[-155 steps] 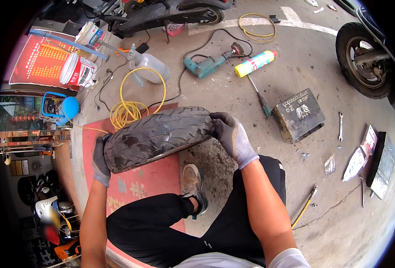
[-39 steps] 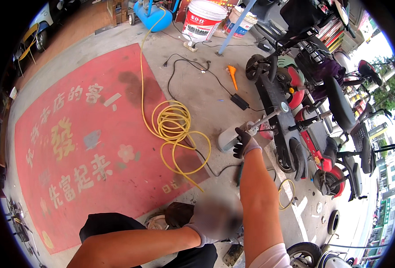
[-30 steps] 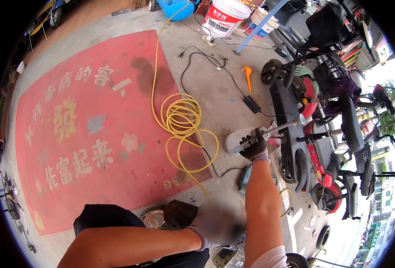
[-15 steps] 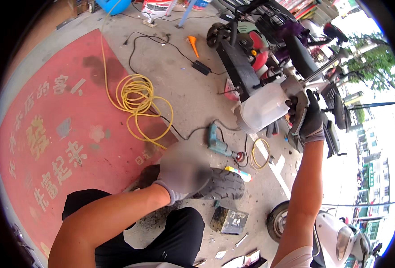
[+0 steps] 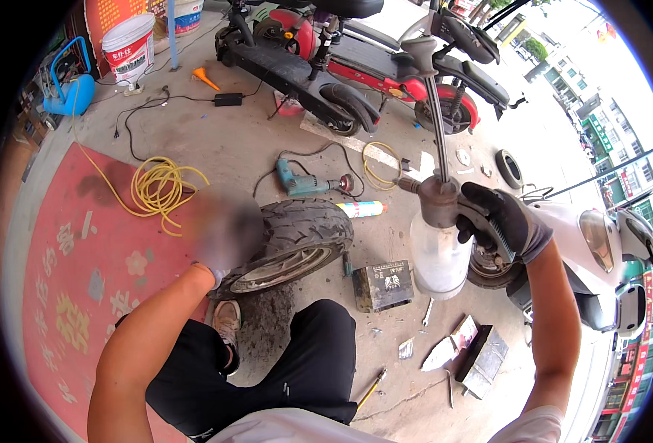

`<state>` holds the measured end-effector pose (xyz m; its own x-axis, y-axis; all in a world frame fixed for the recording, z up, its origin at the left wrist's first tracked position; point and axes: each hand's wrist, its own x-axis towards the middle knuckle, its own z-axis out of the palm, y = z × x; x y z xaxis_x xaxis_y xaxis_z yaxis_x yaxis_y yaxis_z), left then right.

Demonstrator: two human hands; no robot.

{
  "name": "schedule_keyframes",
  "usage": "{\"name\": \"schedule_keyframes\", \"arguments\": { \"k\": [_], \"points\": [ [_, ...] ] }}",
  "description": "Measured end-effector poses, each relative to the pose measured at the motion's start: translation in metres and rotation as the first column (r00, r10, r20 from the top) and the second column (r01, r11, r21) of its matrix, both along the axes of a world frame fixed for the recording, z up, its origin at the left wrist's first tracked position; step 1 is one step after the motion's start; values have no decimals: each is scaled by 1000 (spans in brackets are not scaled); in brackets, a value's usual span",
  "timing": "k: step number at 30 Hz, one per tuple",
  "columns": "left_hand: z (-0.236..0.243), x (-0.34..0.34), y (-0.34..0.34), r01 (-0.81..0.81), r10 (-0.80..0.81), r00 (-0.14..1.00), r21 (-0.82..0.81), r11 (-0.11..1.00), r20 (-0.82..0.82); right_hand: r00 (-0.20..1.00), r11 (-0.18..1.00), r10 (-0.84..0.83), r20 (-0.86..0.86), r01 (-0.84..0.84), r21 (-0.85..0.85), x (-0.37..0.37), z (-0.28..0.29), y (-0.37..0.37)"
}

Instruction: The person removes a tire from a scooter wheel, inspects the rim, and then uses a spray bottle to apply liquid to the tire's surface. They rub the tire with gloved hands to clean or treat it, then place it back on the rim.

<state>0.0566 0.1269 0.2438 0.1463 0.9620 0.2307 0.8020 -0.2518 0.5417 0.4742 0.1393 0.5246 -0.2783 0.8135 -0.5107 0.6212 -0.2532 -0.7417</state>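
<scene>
Swung down from a tilt in the upper right half a second ago, the translucent white plastic spray bottle (image 5: 438,258) now stands nearly upright in mid-air, right of centre; the whole view has turned as well. The right grip (image 5: 505,221), in a grey and black glove, is curled firmly round the bottle's dark grey handle (image 5: 474,213). A blur covers the left grip (image 5: 224,236), just beside the left end of the black treaded tyre on a metal rim (image 5: 308,229) at centre; I cannot tell how far its fingers are spread. Bottle and tyre are apart. Behind the tyre, which hides one end of it, lies a yellow and blue cylindrical can (image 5: 363,210); above it is a teal power drill (image 5: 308,182). The bottle partly blocks the view of a scooter wheel (image 5: 489,267). Between tyre and bottle, lower down, sits a black box (image 5: 382,288).
</scene>
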Motion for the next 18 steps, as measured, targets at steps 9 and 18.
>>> {"name": "schedule_keyframes", "arguments": {
  "k": [9, 18],
  "points": [
    [47, 19, -16, -83, 100, 976, -97, 992, 192, 967, 985, -60, -249, 17, -172, -17, -62, -41],
    [45, 18, -28, -105, 127, 978, -132, 986, 167, 990, 979, 141, 11, -138, -149, -50, -63, -37]
  ]
}}
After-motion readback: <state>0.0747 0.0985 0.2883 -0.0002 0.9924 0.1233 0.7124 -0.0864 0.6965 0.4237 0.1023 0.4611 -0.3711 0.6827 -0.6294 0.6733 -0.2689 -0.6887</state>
